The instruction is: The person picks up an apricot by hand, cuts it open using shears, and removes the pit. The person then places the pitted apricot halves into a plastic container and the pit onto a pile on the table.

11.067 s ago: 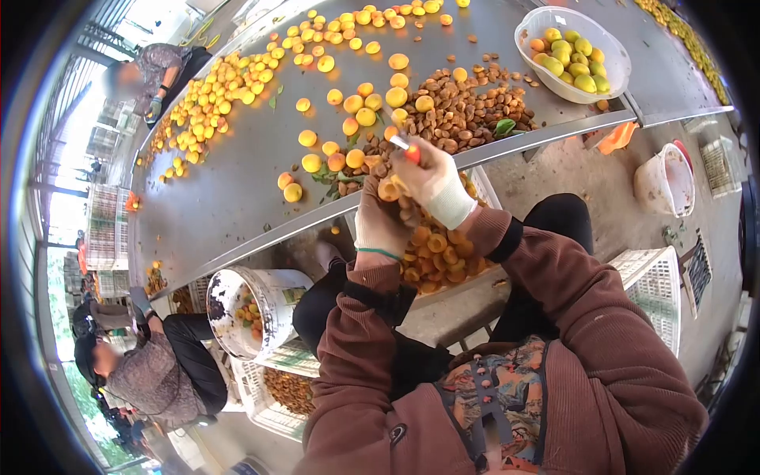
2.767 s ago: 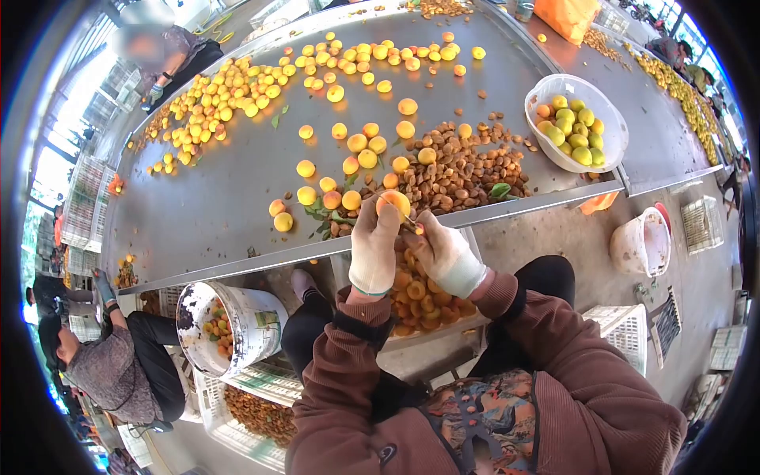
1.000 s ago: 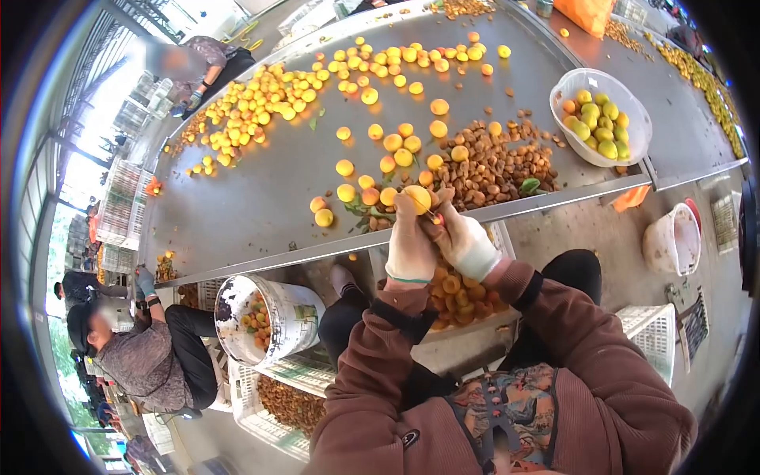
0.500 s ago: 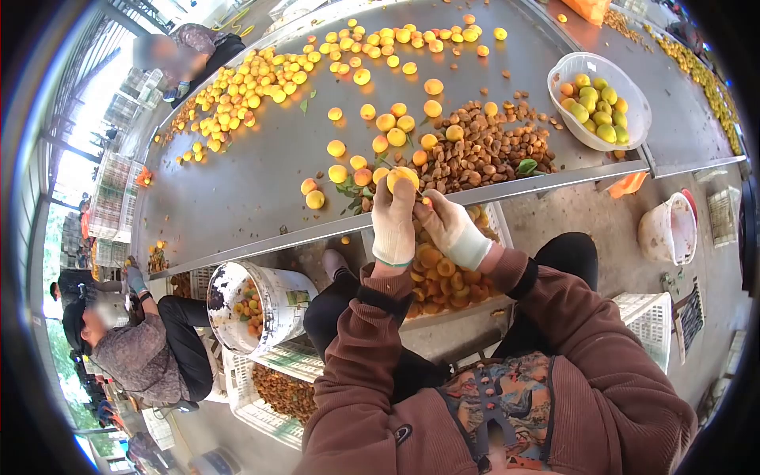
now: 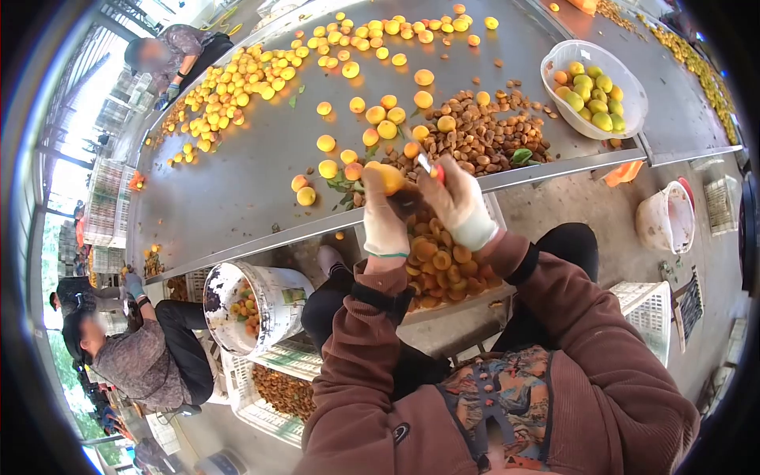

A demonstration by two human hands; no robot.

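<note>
My left hand [image 5: 383, 220], in a white glove, is closed around a yellow-orange apricot [image 5: 386, 177] at the metal table's front edge. Just right of it, my gloved right hand [image 5: 461, 207] grips a small knife [image 5: 431, 167] with red on its handle, the blade pointing up and left. Something brown and blurred shows between the hands; I cannot make out what it is. Below them a crate holds many opened apricots [image 5: 443, 265]. Behind my hands lies a heap of brown apricot pits [image 5: 487, 134], with loose whole apricots [image 5: 386, 129] to its left.
A translucent bowl [image 5: 636, 95] of greenish-yellow apricots stands on the table [image 5: 245, 190] at the right. A stained white bucket [image 5: 273, 305] and a crate of pits [image 5: 281, 393] are at my left. One person [image 5: 142, 360] sits left; another [image 5: 178, 55] leans over the far side.
The knife now shows raised in my right hand, tilted up from the apricot. My hands have parted slightly, and a brown blur has appeared between them. The view has shifted a little.
</note>
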